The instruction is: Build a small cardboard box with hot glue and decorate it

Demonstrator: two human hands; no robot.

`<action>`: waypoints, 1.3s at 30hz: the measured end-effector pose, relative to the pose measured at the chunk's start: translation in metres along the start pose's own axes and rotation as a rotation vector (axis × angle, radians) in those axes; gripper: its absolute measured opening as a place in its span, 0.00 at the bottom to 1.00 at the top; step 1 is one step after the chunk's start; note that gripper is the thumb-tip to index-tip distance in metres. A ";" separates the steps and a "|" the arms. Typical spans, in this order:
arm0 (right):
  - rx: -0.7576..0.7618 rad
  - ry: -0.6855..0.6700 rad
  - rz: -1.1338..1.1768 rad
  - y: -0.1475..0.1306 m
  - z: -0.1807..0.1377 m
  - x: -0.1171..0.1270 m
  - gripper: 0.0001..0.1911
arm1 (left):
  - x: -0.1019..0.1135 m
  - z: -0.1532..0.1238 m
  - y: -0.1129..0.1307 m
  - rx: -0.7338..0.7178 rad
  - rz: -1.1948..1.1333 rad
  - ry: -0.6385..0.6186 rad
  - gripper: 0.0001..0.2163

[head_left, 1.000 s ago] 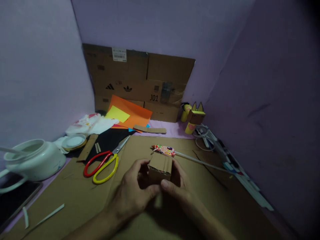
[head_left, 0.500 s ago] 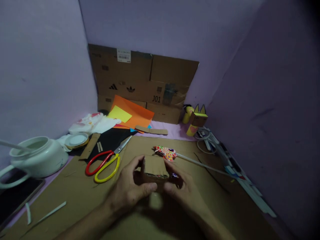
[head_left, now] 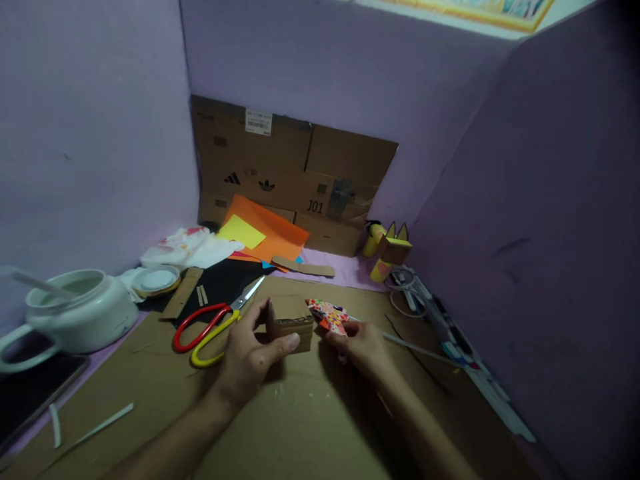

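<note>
My left hand point(head_left: 253, 350) is closed around a small cardboard box point(head_left: 295, 330), with the thumb along its near face and the fingers behind its left side. My right hand point(head_left: 363, 347) grips the handle of a glue gun point(head_left: 327, 313) with a colourful patterned body, its nozzle pointing left toward the box. A white cord point(head_left: 420, 348) runs from behind the glue gun to the right. Just left of my left hand lies a pair of scissors point(head_left: 235, 310) with one red and one yellow handle, blades open a little; the hand covers part of the yellow loop.
A large cardboard sheet point(head_left: 280, 440) covers the table. At left are a white pot point(head_left: 83, 320), a phone point(head_left: 40, 387) and a round lid point(head_left: 157, 279). Orange paper point(head_left: 280, 233) and a cardboard strip point(head_left: 305, 268) lie behind. A cardboard-and-yellow figure point(head_left: 393, 250) stands back right.
My right hand has left the cardboard box and taken hold of the glue gun. My left hand now holds the box alone, slightly further left. The view has tilted up.
</note>
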State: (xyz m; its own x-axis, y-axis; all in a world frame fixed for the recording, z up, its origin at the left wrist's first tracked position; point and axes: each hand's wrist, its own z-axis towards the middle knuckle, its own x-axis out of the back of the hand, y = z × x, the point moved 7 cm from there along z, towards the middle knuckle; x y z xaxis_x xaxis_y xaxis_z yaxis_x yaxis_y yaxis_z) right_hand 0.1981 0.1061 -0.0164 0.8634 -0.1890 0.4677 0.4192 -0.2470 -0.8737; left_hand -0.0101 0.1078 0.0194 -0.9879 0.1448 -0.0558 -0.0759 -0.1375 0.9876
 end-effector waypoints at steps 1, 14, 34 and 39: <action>-0.013 -0.040 0.075 0.001 -0.002 -0.004 0.07 | 0.002 0.001 0.001 -0.001 -0.007 0.011 0.25; 0.271 0.044 0.503 -0.019 -0.022 -0.011 0.17 | 0.042 0.017 0.010 -0.067 -0.037 0.235 0.25; 0.242 0.094 0.458 -0.015 -0.039 0.009 0.15 | -0.001 0.011 -0.029 0.104 0.193 -0.020 0.24; 0.280 0.111 0.414 -0.013 -0.043 0.014 0.13 | -0.001 0.012 -0.029 0.111 0.146 -0.025 0.22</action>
State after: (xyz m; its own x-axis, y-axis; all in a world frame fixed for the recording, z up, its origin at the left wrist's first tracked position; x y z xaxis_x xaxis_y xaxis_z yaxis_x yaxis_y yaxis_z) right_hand 0.1928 0.0654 0.0069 0.9443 -0.3210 0.0730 0.1206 0.1311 -0.9840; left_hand -0.0052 0.1234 -0.0072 -0.9835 0.1560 0.0913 0.0845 -0.0500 0.9952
